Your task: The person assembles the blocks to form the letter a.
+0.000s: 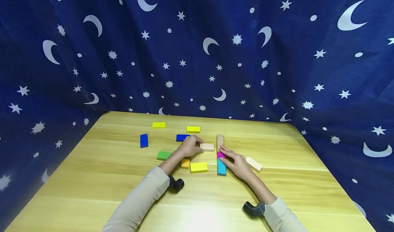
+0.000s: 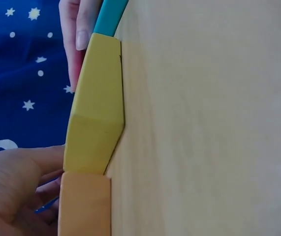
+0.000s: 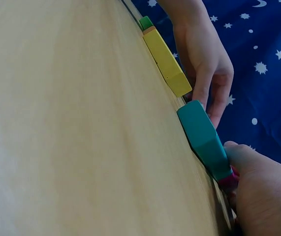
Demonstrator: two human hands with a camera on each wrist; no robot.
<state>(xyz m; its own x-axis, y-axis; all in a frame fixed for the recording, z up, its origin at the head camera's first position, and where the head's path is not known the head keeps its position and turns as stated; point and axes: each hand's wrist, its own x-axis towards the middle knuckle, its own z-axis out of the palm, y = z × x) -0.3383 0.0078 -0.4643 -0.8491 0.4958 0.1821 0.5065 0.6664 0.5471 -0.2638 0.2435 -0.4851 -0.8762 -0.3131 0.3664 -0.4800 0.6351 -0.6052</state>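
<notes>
Head view: the left hand [image 1: 189, 146] pinches a pale block [image 1: 208, 147] by its near end, the rest jutting right of the fingertips. Over to the right hand [image 1: 236, 163], thumb and fingers around a magenta block [image 1: 221, 154], gripping or just touching, I cannot tell! A tan block [image 1: 220, 140] lies just beyond those fingertips, a light-blue block [image 1: 221, 167] just this side of the thumb.

Blocks [image 1: 198, 167] lie on the table [image 1: 77, 194], curtain [image 1: 191, 47] behind.
</notes>
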